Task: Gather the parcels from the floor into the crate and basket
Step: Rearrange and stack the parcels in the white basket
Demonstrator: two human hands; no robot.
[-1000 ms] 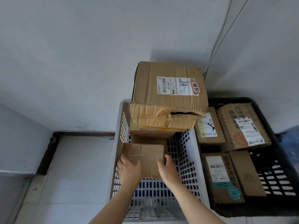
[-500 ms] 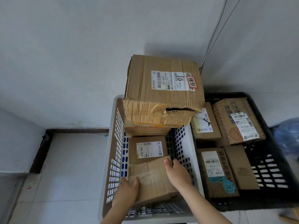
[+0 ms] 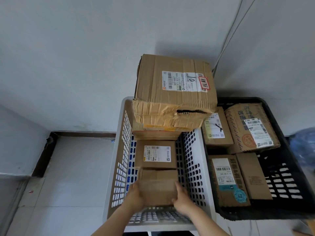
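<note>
A small taped cardboard parcel [image 3: 157, 186] sits low inside the white perforated basket [image 3: 195, 160], near its front wall. My left hand [image 3: 134, 196] grips its left side and my right hand [image 3: 181, 197] grips its right side. Behind it lies a labelled parcel [image 3: 156, 155]. A big crumpled box [image 3: 172, 92] rests on top of other parcels at the basket's far end. To the right, the black crate [image 3: 289, 167] holds several labelled parcels, such as one with a teal sticker [image 3: 226, 179].
The basket and crate stand side by side against a pale wall, in a corner. Two cables [image 3: 233, 29] run down the wall behind them. Pale floor tiles [image 3: 68, 176] lie to the left. A blurred blue bag [image 3: 305, 147] shows at the right edge.
Both hands have lowered the small parcel from above the basket down into its front part. The labelled parcel behind it has come into sight.
</note>
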